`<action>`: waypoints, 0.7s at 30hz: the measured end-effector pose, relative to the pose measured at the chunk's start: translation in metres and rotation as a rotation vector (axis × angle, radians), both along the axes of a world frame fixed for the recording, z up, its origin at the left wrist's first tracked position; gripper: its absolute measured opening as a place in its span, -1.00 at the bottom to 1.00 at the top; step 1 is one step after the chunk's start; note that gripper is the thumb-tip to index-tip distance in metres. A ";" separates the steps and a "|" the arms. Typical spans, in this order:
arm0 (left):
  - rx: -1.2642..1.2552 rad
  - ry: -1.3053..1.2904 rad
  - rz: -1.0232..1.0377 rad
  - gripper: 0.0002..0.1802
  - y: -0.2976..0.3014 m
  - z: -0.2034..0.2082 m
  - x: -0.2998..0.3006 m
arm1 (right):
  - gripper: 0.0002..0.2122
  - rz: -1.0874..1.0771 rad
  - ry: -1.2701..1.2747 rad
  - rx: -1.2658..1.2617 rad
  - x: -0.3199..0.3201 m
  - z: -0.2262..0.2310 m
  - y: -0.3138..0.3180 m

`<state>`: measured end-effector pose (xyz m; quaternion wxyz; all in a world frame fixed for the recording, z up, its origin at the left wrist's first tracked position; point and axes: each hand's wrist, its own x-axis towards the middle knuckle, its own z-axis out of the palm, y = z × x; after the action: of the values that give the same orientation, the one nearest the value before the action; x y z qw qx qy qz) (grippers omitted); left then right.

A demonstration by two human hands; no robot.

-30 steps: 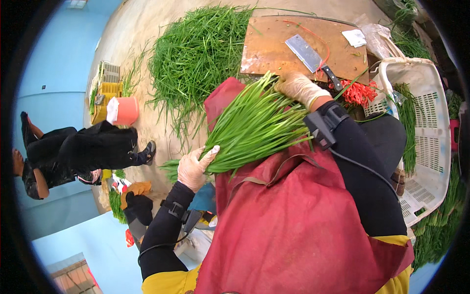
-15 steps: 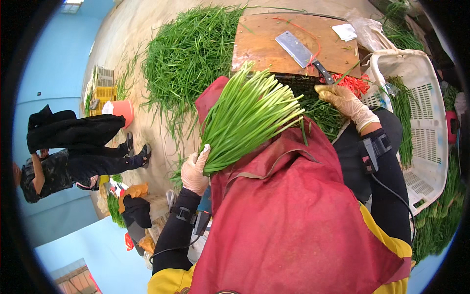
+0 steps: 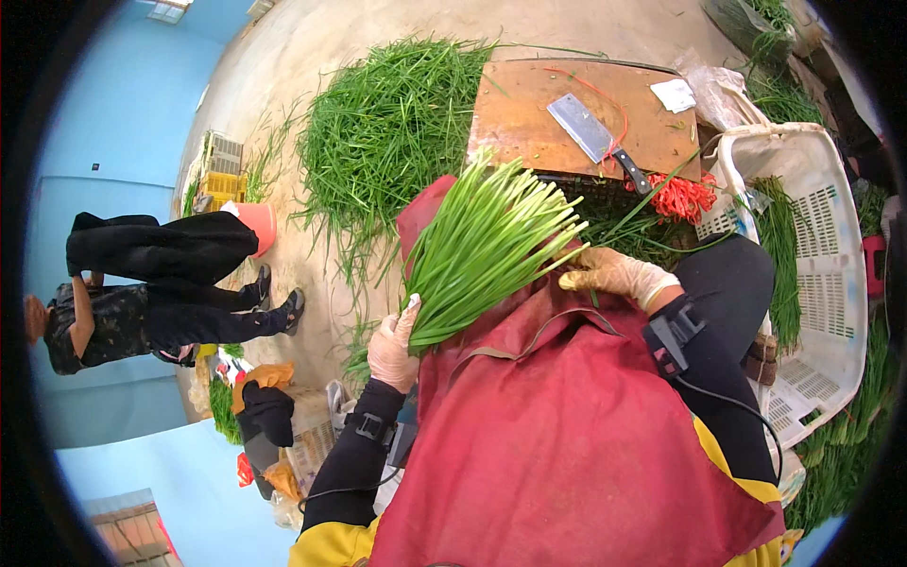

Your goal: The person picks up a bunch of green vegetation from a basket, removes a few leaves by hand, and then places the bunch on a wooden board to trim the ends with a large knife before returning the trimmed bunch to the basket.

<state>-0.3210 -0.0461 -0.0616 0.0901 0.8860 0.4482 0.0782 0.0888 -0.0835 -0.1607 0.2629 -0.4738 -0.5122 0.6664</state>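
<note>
clearly, your gloved left hand (image 3: 392, 352) was closed around the leafy end of a bundle of green stalks (image 3: 496, 250), its thumb laid across the top and its fingers, partly hidden, pinching the leaves together. the bundle lay at the upper part of your red apron (image 3: 567, 435), its pale ends fanned toward the upper right. your gloved right hand (image 3: 619, 274) was just beside the lower edge of that fan, its fingers bent and close together; whether they pinched any stalk, one could not tell.

beyond the bundle was a brown wooden board (image 3: 524, 118), and on it you had a cleaver (image 3: 581, 128), its black handle reaching past the near edge, and a white piece of paper (image 3: 673, 94). red strips (image 3: 682, 197) were bunched beside the board's near right corner. on your right, a white basket (image 3: 822, 151) held more greens (image 3: 779, 255). left of the board, a heap of loose green leaves (image 3: 397, 132) covered part of the floor (image 3: 331, 38).
</note>
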 end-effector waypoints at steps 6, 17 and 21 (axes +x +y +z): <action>-0.013 0.006 0.009 -0.03 0.000 0.003 0.002 | -0.22 -0.607 0.507 -0.060 -0.008 -0.009 0.017; -0.014 -0.009 0.028 0.01 -0.002 0.000 0.004 | -0.79 -0.648 0.260 0.209 -0.014 0.016 0.025; -0.022 -0.027 0.023 0.00 -0.001 -0.004 0.002 | -0.83 -0.577 0.177 0.245 -0.005 0.022 0.023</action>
<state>-0.3187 -0.0467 -0.0652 0.1051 0.8785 0.4581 0.0862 0.0840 -0.0605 -0.1383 0.5396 -0.5046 -0.4082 0.5363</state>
